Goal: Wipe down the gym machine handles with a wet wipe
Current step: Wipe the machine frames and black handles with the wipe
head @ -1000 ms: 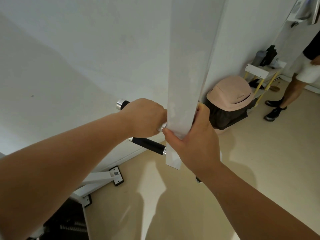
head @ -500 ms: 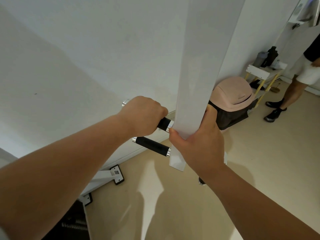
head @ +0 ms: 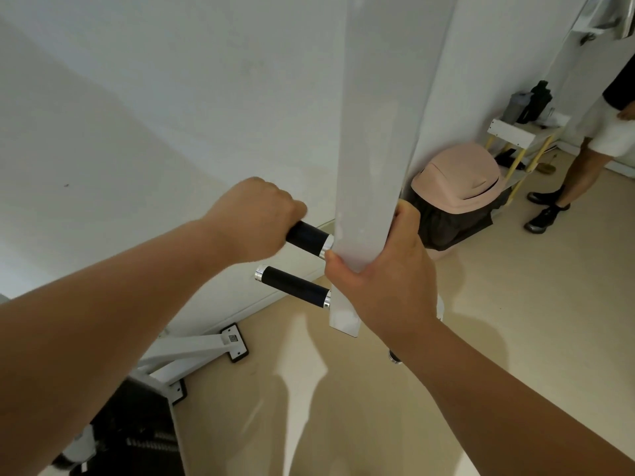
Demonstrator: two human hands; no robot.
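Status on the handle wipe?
Left hand grips upper black foam handle; wipe not visible. Right hand grips white metal upright. Lower black foam handle free. No obstruction.

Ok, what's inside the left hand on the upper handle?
The left hand grips the upper handle; only the handle's black inner end shows. Whether a wipe is inside the fist cannot be seen, the fingers cover it.

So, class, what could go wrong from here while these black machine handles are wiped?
The left hand grips only the outer part of the upper black cylindrical handle; the part near its silver collar might be missed. The lower black cylindrical handle could be forgotten. If the right hand slips, the white metal bar may swing.
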